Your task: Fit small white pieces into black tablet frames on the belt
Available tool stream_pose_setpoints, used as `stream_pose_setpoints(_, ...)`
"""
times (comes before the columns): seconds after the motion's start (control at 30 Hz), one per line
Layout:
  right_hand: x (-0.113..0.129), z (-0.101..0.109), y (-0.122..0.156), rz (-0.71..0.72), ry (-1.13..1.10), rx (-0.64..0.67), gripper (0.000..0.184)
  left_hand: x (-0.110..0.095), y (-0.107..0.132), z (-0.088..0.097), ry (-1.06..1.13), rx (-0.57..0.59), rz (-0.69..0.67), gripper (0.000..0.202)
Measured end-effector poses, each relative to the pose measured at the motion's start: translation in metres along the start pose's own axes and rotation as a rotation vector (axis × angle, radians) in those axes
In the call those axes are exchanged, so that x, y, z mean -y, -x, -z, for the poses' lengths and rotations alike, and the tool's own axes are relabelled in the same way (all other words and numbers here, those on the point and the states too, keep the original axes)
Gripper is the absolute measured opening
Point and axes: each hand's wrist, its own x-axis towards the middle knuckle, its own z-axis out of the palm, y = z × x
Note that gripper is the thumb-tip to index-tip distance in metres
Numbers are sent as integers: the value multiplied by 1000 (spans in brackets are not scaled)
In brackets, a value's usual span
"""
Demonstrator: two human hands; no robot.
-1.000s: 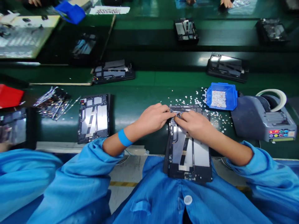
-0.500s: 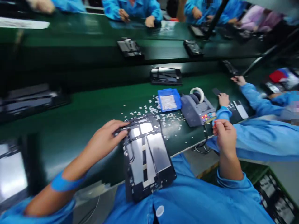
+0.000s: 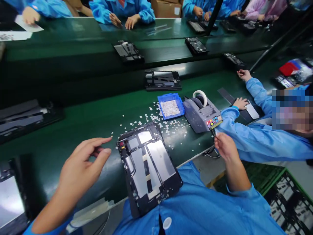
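Observation:
An opened black tablet chassis (image 3: 146,166) lies on the green bench in front of me, its near end over the bench edge against my blue coat. My left hand (image 3: 83,166) hovers just left of it, fingers loosely spread, holding nothing. My right hand (image 3: 223,145) is out to the right, fingertips pinched on a small dark strip at the front of the grey tape dispenser (image 3: 201,112).
A blue tray (image 3: 170,106) of small white pieces sits beyond the chassis, with white bits scattered around it. More chassis (image 3: 162,80) ride the belts behind. A co-worker's blue sleeve (image 3: 259,137) is close on the right. A green crate (image 3: 286,192) stands on the floor.
My view swung right. My left hand let go of the chassis and drew back to the left. My right hand left the chassis and reached the tape dispenser.

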Motion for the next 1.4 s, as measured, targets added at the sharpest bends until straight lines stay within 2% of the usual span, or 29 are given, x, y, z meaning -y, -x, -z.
stream_pose_setpoints(0.07,1,-18,27,13,17,106,32,-15,11,-1,72,6,1,17)
stream_pose_setpoints(0.1,2,-31,40,36,39,186,30,-25,16,-5,141,45,4,18)
stream_pose_setpoints(0.2,10,-87,70,150,156,456,23,-56,23,-25,431,256,83,26)
stream_pose_setpoints(0.27,18,-126,83,228,243,605,21,-70,21,-40,641,353,162,33)
stream_pose_setpoints(0.37,25,-172,94,338,354,763,21,-74,18,-50,822,327,230,24)
stream_pose_setpoints(0.43,26,-189,95,419,416,831,20,-64,18,-45,829,252,252,15)
stream_pose_setpoints(0.53,26,-202,83,649,563,853,20,-38,22,-26,759,97,285,15)
stream_pose_setpoints(0.63,28,-214,64,1052,752,863,24,-12,25,-8,561,45,256,12)
stream_pose_setpoints(0.73,29,-232,48,1391,913,925,29,3,25,-3,244,107,19,10)
stream_pose_setpoints(0.83,29,-245,38,1587,1050,944,32,7,25,-10,-32,136,-273,14)
stream_pose_setpoints(0.97,29,-248,31,1711,1167,965,32,7,27,-19,-308,151,-379,17)
stream_pose_setpoints(1.1,31,-245,30,1770,1222,985,33,3,27,-16,-381,213,-416,17)
stream_pose_setpoints(1.2,32,-246,29,1785,1224,985,32,-1,19,-11,-207,221,-344,15)
stream_pose_setpoints(1.3,32,-248,25,1775,1230,998,30,-2,5,-9,92,205,-144,12)
stream_pose_setpoints(1.4,31,-248,20,1756,1223,1024,32,-1,-10,-14,212,264,11,10)
